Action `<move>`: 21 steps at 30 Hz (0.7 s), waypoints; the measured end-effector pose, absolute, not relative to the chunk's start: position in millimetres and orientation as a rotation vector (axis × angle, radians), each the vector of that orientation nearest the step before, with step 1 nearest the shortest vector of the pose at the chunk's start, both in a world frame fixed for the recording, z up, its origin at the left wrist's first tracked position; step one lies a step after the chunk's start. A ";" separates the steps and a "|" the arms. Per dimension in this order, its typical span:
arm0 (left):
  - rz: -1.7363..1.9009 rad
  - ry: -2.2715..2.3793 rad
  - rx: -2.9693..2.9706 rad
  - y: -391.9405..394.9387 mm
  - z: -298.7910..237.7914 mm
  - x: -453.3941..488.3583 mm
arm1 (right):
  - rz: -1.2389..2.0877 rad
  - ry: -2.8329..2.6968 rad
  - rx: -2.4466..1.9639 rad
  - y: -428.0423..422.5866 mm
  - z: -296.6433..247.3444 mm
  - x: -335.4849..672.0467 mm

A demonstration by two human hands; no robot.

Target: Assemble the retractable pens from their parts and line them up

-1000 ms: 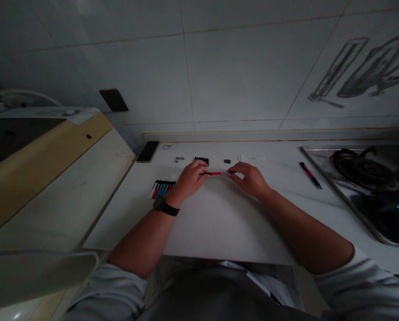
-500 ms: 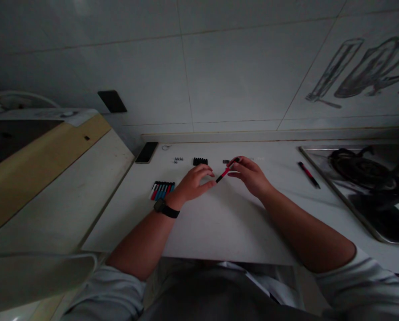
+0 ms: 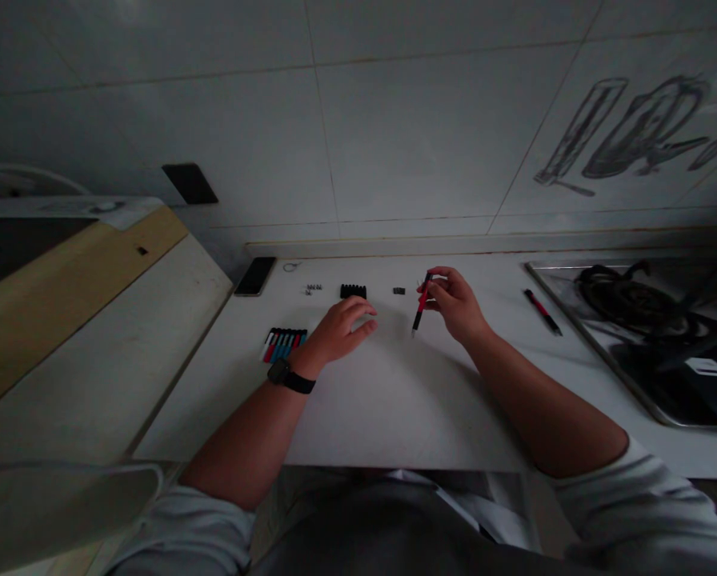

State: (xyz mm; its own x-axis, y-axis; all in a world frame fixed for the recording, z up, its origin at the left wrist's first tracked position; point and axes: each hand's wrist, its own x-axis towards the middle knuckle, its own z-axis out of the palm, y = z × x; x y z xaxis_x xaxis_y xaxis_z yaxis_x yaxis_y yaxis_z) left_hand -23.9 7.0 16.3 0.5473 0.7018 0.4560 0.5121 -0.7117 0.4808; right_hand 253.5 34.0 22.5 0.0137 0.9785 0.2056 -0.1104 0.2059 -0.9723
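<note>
Pen [image 3: 422,302] looks plas. w/ metallic tip [image 3: 413,333], phone [image 3: 255,276] glossy blk., hob tray [image 3: 599,346] shiny metal, wall tiles [image 3: 406,136] smooth.

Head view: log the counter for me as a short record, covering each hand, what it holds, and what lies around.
Right hand: holding a pen
Pen: red and black, slanted, lower end towards the person
Left hand: open, holding nothing
Nearest left hand: row of black pieces
Left side: coloured tubes, small metal parts, phone
Middle: small dark pieces
Right side: second pen, lying beside the stove
Left wrist: black watch
</note>
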 end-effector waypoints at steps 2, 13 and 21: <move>0.925 1.011 2.498 7.1 15.4 -24.2 | 1.111 -1.220 -0.973 34.4 22.0 253.4; 0.858 1.025 2.520 7.7 10.9 -22.8 | 1.099 -1.234 -0.972 36.5 18.1 255.6; 0.822 1.018 2.540 6.3 11.7 -21.2 | 1.101 -1.230 -0.981 35.4 21.5 256.4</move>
State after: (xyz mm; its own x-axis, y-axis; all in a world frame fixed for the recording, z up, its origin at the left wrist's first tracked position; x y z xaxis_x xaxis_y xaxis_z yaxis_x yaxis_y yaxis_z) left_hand -21.2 6.3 11.7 0.5890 0.7014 0.4013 0.5399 -0.7111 0.4504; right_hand 256.4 35.4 21.5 0.0078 0.9778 0.2092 -0.0993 0.2089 -0.9729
